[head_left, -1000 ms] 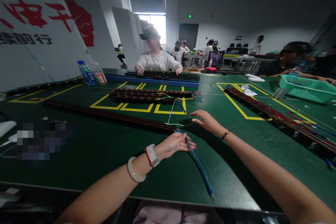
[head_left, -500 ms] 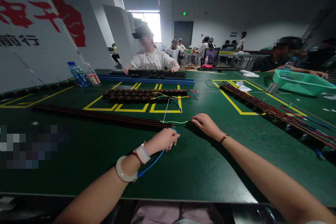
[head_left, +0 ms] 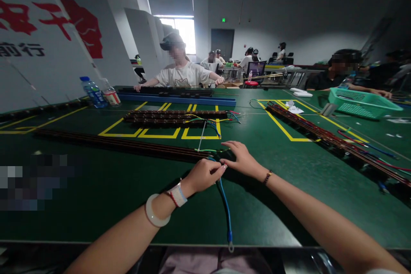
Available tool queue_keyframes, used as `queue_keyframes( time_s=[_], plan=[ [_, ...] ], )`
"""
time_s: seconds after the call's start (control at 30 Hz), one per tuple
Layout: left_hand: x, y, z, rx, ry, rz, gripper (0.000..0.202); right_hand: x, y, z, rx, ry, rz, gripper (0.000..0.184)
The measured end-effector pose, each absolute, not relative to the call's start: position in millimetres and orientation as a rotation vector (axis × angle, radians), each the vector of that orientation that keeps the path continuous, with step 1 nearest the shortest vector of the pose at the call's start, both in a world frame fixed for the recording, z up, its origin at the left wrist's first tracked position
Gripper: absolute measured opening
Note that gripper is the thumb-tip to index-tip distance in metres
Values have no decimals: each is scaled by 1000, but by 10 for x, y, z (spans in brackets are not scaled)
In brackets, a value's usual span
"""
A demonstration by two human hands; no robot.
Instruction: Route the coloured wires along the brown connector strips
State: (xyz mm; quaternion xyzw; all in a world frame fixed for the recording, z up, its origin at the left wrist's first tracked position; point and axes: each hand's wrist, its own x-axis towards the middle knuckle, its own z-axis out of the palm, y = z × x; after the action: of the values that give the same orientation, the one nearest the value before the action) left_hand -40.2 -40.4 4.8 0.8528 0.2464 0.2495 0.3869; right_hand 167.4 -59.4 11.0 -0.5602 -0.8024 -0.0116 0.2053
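A long dark bar with copper-coloured strips (head_left: 138, 146) lies across the table, its right end beside my hands. My left hand (head_left: 202, 174) is pinched at the upper part of a blue cable (head_left: 226, 205); the fingers partly hide the grip. The cable runs down toward me and ends in a metal ring lug (head_left: 231, 247) by the table edge. My right hand (head_left: 241, 158) is open, thumb and fingers apart, with the thumb close to my left fingertips. A green-yellow wire (head_left: 207, 150) reaches from the bar's end toward my right fingers. A white cable tie (head_left: 201, 137) stands up from the bar.
Behind the bar lies a bundle of similar strips (head_left: 160, 116) with coloured wires. Another wired strip assembly (head_left: 308, 130) runs along the right. A green basket (head_left: 362, 105) and two bottles (head_left: 94, 93) stand farther back. A co-worker (head_left: 183, 72) sits opposite, arms over dark bars.
The blue cable has swung from left of my hands to hang down on the right. My right hand has let go of the green-yellow wire, opened and moved closer to my left hand.
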Motion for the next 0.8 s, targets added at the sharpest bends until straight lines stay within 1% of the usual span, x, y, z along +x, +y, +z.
queue_keyframes(
  time_s=[0.07, 0.1, 0.17, 0.23, 0.37, 0.47, 0.53, 0.7, 0.8],
  plan=[
    [-402, -438, 59, 2202, 585, 621, 49, 1565, -642, 37, -1546, -2310, -13, 73],
    [-397, -450, 57, 2196, 571, 599, 49, 1534, -654, 6, -1555, -2336, 2, 77],
    [-378, -461, 41, 2118, 549, 546, 49, 1521, -651, -17, -1613, -2346, 29, 79],
    [-346, -457, 16, 1963, 525, 501, 51, 1554, -620, 22, -1699, -2331, 46, 72],
    [-279, -424, -36, 1588, 468, 390, 54, 1632, -546, 170, -1779, -2312, 161, 36],
    [-258, -400, -70, 1299, 469, 334, 51, 1617, -540, 220, -1763, -2252, 233, 24],
    [-259, -387, -86, 1133, 486, 334, 47, 1575, -564, 214, -1764, -2207, 191, 16],
    [-236, -373, -92, 756, 462, 336, 35, 1493, -633, 145, -1632, -2351, -172, 6],
    [-191, -385, -96, 570, 421, 384, 27, 1510, -642, 109, -1477, -2523, -359, 14]
  ],
)
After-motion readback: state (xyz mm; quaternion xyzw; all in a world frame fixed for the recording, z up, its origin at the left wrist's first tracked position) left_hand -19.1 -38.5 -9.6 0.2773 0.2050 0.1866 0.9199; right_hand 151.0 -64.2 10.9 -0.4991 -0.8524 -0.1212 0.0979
